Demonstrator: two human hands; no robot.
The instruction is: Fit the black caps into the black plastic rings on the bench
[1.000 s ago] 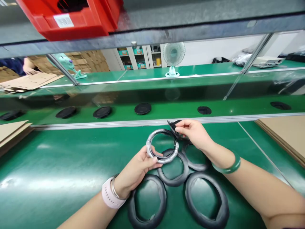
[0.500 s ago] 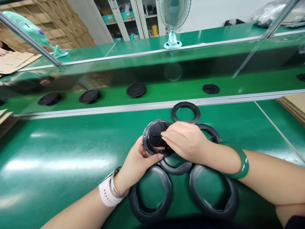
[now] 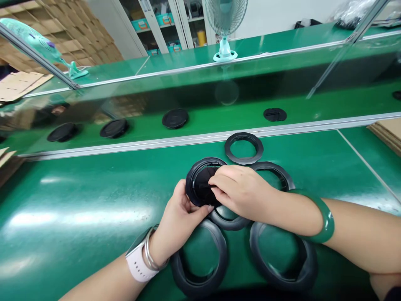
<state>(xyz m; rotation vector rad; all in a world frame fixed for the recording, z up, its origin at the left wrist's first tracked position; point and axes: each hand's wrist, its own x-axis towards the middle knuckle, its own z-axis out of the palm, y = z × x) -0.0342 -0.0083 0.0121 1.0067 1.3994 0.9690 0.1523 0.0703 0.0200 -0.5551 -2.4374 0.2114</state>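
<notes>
My left hand [image 3: 181,217] grips the lower rim of a round black ring part [image 3: 196,175] held just above the green bench [image 3: 94,209]. My right hand [image 3: 239,190], fingers curled, presses a black disc insert [image 3: 202,184] into that ring's middle. Under my hands lie several black rubber rings: one [image 3: 199,261] at the front left, one [image 3: 283,257] at the front right, one [image 3: 227,215] partly hidden beneath my right hand, and one [image 3: 275,171] behind my right wrist. A smaller black ring [image 3: 243,147] lies farther back near the metal rail.
Beyond the metal rail [image 3: 125,144] a green conveyor carries several black discs [image 3: 174,118], [image 3: 113,128], [image 3: 275,114]. A small fan [image 3: 224,25] stands on the far bench. Flat cardboard [image 3: 388,133] lies at the right edge, more cardboard [image 3: 19,83] at the far left.
A second ago my left hand held an empty ring and my right hand held the black insert apart from it; now the insert sits inside the ring under my right fingers. The camera tilted down.
</notes>
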